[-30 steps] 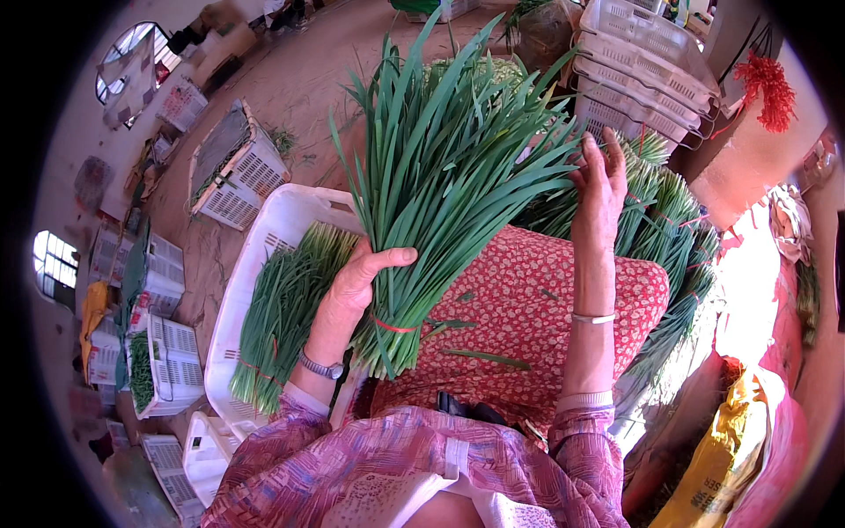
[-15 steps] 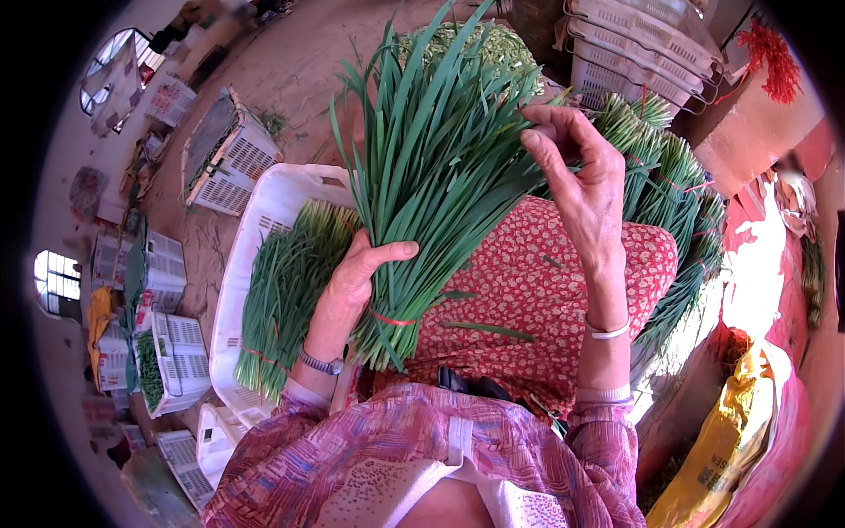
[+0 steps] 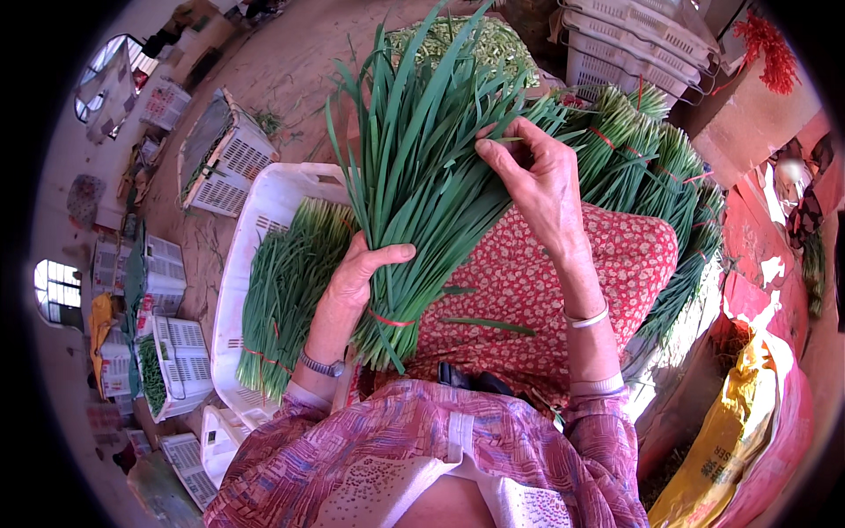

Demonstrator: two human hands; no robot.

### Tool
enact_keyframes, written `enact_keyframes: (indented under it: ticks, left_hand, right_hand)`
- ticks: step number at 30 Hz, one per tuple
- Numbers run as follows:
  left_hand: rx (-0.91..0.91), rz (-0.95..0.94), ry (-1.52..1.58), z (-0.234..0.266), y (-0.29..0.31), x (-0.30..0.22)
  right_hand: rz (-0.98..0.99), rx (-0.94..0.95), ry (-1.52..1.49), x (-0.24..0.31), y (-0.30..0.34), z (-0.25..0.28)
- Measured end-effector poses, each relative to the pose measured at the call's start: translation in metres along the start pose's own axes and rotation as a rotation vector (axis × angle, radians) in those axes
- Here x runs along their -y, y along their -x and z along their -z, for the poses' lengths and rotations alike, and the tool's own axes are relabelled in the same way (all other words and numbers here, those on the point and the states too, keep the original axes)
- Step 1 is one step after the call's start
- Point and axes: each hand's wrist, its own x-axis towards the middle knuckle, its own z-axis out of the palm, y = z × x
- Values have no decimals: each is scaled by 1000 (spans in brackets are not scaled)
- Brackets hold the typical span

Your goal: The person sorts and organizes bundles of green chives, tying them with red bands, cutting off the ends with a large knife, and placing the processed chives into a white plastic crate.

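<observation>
Dark printing stands on a yellow sack (image 3: 723, 440) at four o'clock, where Latin capitals and characters of an East Asian script appear side by side, turned sideways along the creased plastic. At ten o'clock, a pale box (image 3: 165, 104) shows reddish marks too small to make out. Between eight and nine o'clock, reddish patches on a white crate (image 3: 114, 363) are likewise too blurred to tell as lettering.
</observation>
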Motion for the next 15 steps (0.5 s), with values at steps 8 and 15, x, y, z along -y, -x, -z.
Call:
enact_keyframes:
  ticks: [8, 15]
  left_hand:
    - [-17, 0, 29, 11, 5, 15]
    - [3, -18, 60, 18, 10, 26]
  right_hand:
    - [-103, -57, -392, -20, 11, -25]
    - [-63, -397, -1197, -32, -10, 9]
